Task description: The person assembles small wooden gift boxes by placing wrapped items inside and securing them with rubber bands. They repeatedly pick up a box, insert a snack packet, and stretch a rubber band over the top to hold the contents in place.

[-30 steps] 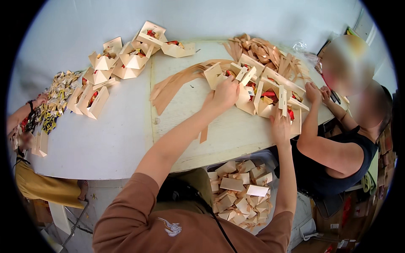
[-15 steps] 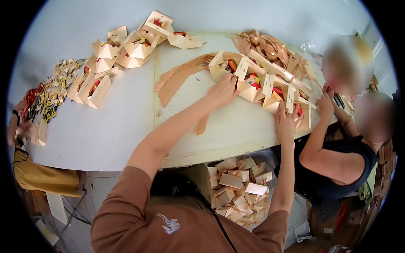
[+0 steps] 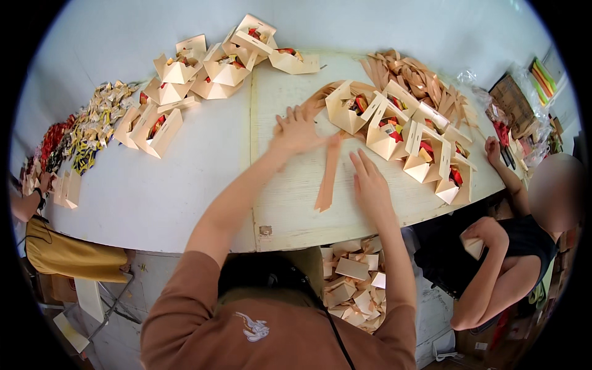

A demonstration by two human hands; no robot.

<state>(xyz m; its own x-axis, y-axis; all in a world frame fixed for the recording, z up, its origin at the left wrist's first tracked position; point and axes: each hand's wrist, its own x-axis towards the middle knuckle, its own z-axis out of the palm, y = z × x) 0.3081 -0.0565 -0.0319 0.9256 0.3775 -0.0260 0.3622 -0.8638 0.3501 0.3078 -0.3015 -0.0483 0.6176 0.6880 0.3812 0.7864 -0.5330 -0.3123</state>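
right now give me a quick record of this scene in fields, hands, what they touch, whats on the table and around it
left hand: flat, fingers spread, on a stack of flat tan card strips
right hand: open, palm down on the white table, beside a single tan strip
near hands: row of open folded paper boxes holding red and yellow items
far left: second group of folded boxes; pile of small wrapped items
below table edge: container of folded boxes
others: a person in a black top at the right; another hand at the left edge
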